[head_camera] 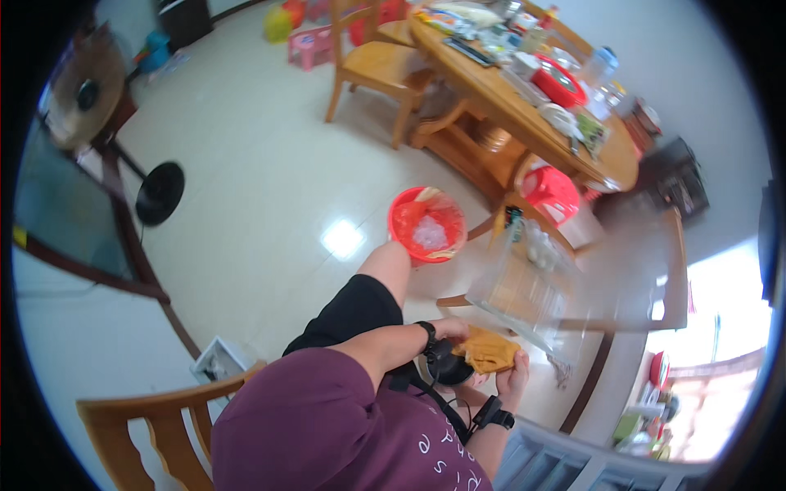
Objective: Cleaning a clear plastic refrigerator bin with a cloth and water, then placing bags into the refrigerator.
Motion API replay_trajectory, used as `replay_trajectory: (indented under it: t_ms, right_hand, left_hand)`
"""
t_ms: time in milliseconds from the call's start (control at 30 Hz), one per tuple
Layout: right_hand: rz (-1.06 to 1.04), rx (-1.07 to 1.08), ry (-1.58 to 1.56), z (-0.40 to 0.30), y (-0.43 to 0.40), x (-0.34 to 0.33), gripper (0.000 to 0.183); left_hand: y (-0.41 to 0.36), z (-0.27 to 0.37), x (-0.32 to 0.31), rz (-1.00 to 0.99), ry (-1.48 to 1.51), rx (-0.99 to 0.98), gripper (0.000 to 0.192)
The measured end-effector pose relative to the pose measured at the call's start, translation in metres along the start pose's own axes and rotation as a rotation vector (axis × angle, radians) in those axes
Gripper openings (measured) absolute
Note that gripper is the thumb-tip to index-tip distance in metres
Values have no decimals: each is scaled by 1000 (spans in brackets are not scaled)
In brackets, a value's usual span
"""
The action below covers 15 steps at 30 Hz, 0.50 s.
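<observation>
A mustard-yellow cloth (489, 350) is stretched between both hands, low in the view and right of centre. My left hand (453, 329) grips its left edge, while my right hand (514, 372) holds its right side with the fingers curled around it. Just beneath the cloth and my left wrist is a dark round pan or bowl (451, 371), partly hidden. Both wrists carry dark straps with small black devices. Beyond my hands, a clear plastic container (516, 307) rests over a wooden chair seat, with a whitish bag beside it.
A red bin (396, 215) lined with a plastic bag stands on the tiled floor by my knee. A cluttered wooden table (454, 58) stands farther off, with a wooden chair (381, 64) beside it. At the left is a standing fan (86, 95); a chair back (159, 408) curves behind me.
</observation>
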State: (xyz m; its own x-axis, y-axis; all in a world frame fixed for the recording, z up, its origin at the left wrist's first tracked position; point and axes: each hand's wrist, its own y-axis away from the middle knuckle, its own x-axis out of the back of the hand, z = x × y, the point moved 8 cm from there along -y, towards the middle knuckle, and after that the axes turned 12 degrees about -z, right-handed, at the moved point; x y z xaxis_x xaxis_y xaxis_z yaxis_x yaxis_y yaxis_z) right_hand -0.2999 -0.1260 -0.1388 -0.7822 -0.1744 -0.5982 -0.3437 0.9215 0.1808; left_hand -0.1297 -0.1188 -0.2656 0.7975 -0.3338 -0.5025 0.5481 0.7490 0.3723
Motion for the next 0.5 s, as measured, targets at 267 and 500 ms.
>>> replay_trajectory:
  t_ms: [267, 500]
  right_hand:
    - [95, -212, 298, 12, -2, 11, 28]
    - [107, -90, 789, -29, 6, 6, 25]
  left_hand:
    - [1, -7, 24, -10, -100, 62, 46]
    - [2, 17, -7, -157, -278, 60, 79]
